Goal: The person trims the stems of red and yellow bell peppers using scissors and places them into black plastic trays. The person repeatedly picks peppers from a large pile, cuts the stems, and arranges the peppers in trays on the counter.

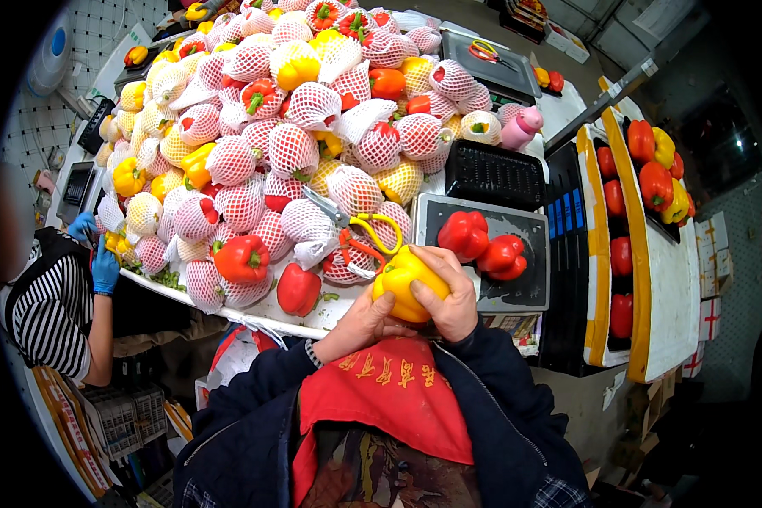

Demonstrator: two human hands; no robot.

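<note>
A yellow bell pepper (411,282) sits between my two hands, just over the table's near edge. My left hand (366,323) is closed on its lower left side, and my right hand (455,295) wraps its right side, thumb across the front. Just beyond it, snips (334,213) with one yellow and one red handle rest on the netted peppers. To the right, two red bell peppers (463,236) lie on a scale's dark plate (516,292). Bare red peppers (242,259) lie to the left, one near the table edge.
A large heap of bell peppers in foam nets (293,151) covers the table. Beyond the scale stand a black tray (495,175) and a pink bottle (521,128). Boxes of peppers (615,254) stand at the right. On the left, a co-worker's blue-gloved hand (105,267) reaches the heap.
</note>
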